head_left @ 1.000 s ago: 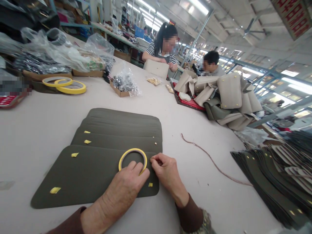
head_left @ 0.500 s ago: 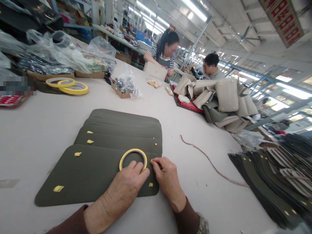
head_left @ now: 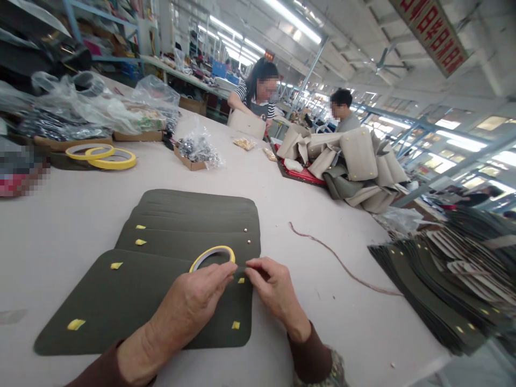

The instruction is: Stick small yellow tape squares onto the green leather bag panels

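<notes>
My left hand [head_left: 197, 295] is closed on a roll of yellow tape [head_left: 201, 257], holding it tilted over a dark green panel [head_left: 133, 301]. My right hand [head_left: 276, 285] is pinched at the panel's right side, close to the left fingertips; what lies between its thumb and finger is too small to make out. Yellow tape pieces stick to the panel near its corners, one of them [head_left: 241, 280] just below the fingers. Behind it, more dark green panels [head_left: 197, 215] lie overlapped, with tape pieces at the left and small metal studs at the right.
Two yellow tape rolls [head_left: 115, 159] lie at the back left, near plastic bags [head_left: 133, 115]. A small carton of wrapped parts [head_left: 193, 156] stands behind the panels. Beige bag pieces [head_left: 358, 156] are heaped back right. A cord [head_left: 334, 255] and stacked dark panels [head_left: 419, 285] lie right. Two people work beyond.
A yellow tape piece now sits on the front panel's upper right, where my right fingers pinched a yellow bit. The roll has tipped flatter in my left hand. The view has shifted slightly.
</notes>
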`<move>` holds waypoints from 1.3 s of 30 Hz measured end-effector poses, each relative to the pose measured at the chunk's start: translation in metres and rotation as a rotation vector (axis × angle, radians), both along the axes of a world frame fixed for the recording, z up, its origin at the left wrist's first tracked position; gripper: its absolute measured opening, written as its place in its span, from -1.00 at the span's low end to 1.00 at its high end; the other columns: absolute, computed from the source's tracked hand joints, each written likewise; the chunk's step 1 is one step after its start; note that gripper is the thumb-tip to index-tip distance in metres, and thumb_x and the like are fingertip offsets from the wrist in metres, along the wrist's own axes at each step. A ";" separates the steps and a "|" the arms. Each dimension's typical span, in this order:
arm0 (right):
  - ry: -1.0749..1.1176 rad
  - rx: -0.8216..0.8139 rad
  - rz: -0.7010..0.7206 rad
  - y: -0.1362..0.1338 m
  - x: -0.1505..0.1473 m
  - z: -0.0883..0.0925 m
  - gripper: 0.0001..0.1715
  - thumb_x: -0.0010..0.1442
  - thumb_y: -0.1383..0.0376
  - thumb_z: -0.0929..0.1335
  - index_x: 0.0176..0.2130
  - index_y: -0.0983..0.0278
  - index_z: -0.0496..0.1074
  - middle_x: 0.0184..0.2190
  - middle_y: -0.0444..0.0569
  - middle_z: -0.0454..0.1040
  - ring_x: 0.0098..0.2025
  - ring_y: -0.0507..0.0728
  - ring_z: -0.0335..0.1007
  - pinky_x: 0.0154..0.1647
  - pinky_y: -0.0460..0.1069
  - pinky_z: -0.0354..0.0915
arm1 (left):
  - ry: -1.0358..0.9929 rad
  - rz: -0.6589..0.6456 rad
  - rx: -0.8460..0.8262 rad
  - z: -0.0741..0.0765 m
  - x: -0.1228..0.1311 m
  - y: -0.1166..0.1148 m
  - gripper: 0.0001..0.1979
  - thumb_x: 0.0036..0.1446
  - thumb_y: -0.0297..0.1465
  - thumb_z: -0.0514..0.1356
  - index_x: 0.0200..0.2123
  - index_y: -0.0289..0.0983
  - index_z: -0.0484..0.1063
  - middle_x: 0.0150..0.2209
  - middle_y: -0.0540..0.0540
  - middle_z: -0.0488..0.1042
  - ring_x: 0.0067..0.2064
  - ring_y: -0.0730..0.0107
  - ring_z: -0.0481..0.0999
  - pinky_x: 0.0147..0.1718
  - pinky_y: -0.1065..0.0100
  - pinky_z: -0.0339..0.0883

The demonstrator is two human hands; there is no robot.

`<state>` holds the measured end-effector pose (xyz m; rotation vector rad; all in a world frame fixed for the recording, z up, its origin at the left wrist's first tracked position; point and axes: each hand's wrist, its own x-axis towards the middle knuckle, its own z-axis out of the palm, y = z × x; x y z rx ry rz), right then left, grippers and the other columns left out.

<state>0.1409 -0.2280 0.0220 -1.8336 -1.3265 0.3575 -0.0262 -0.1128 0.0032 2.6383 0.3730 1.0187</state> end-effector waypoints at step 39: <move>0.757 -0.240 -0.230 0.010 0.034 -0.014 -0.66 -0.10 0.14 0.49 -0.44 0.38 0.51 -0.64 -0.12 0.48 -0.65 -0.03 0.37 -0.58 -0.13 0.35 | 0.413 0.035 0.021 0.000 0.012 0.008 -0.83 0.29 -0.49 0.04 -0.30 -0.23 0.41 -0.38 -0.05 0.44 -0.29 0.21 0.40 -0.28 0.21 0.25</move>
